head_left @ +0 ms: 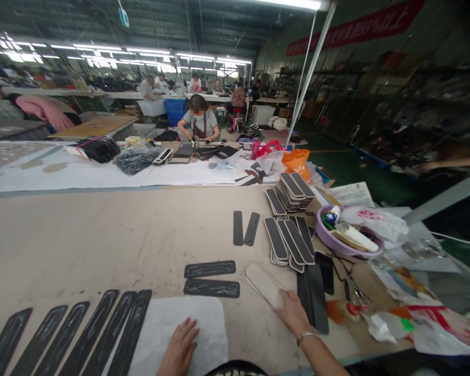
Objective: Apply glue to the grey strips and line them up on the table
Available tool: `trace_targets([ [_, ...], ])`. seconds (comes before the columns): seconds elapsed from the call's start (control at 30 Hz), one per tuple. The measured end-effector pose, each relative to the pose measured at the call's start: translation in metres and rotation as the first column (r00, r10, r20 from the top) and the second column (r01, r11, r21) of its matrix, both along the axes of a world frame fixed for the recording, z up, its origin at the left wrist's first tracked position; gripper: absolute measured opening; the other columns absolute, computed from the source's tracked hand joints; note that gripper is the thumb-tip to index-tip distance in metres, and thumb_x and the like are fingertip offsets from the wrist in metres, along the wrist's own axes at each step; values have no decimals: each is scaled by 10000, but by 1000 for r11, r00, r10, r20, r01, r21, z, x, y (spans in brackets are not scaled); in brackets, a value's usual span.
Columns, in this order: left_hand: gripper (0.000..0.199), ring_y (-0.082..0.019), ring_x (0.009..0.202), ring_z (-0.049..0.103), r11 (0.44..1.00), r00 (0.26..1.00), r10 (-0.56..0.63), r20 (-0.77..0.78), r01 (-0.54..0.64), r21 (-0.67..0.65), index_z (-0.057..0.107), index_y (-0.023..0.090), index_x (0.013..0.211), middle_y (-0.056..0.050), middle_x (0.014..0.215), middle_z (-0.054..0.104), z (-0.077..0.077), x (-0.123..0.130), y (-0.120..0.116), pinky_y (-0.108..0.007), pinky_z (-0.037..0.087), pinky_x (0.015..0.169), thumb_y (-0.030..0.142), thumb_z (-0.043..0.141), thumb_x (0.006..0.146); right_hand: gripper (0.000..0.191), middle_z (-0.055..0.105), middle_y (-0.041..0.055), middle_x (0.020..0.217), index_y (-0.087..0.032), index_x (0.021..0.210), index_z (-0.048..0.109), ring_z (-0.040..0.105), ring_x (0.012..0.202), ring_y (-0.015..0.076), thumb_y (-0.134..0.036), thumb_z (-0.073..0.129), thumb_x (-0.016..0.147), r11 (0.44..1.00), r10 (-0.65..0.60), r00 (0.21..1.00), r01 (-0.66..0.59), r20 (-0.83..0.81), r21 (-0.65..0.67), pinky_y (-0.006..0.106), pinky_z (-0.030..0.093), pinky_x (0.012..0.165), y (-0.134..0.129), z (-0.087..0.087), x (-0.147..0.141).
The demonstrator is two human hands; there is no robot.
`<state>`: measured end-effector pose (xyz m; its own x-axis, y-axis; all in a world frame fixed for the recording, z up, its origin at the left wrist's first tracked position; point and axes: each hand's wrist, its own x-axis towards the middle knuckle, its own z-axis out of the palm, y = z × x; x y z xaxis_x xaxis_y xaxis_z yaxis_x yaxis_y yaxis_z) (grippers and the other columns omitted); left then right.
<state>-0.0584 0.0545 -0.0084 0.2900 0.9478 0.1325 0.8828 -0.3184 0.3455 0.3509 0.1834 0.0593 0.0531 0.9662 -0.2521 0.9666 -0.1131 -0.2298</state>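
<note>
My right hand (pixel 293 312) has its fingers on the near end of a cream strip with rounded ends (pixel 264 284), which overlaps another one on the table. My left hand (pixel 181 342) lies flat on a white sheet (pixel 209 324), fingers stretched out and holding nothing. Just beyond the sheet are two dark strips with glossy streaks (pixel 210 268). Several longer dark strips (pixel 96 326), also streaked and shiny, fan out to the left. Farther off, two short dark strips (pixel 238 228) lie beside stacks of dark pieces with pale edges (pixel 293 240).
At the right stand a purple basin (pixel 325 237) of supplies, a black phone (pixel 324 272), long dark pieces (pixel 315 300), scissors (pixel 360 297) and plastic bags (pixel 446 326). An orange bag (pixel 297 163) sits farther back. Across the white-covered table (pixel 141 175) a person (pixel 199 122) works.
</note>
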Motion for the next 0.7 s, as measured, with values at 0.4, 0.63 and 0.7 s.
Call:
trace_targets([
  [0.4,307,-220,1063,621,988,998,17,64,-26,150,672,247,1047,-71,1132,667,19,17,26,-370,561,863,390,457,880,447,552,146,1067,-126,1005,546,505,1032,318,-243,692,599,987,-160,987,160,-12,-7,406,403,871,-3,-9,4],
  [0.63,264,-189,870,656,987,967,92,237,-119,103,694,219,924,-77,903,698,65,32,92,-324,557,796,376,486,880,253,611,71,953,-191,978,602,566,929,180,-340,413,902,990,137,885,-119,-444,70,279,418,856,-28,12,10],
  [0.7,253,-188,847,644,992,968,100,228,-115,49,696,211,894,-74,873,691,80,37,123,-329,540,793,357,490,880,284,611,60,911,-208,950,633,568,907,186,-377,409,909,974,211,777,-216,-593,64,284,428,827,-38,25,7],
])
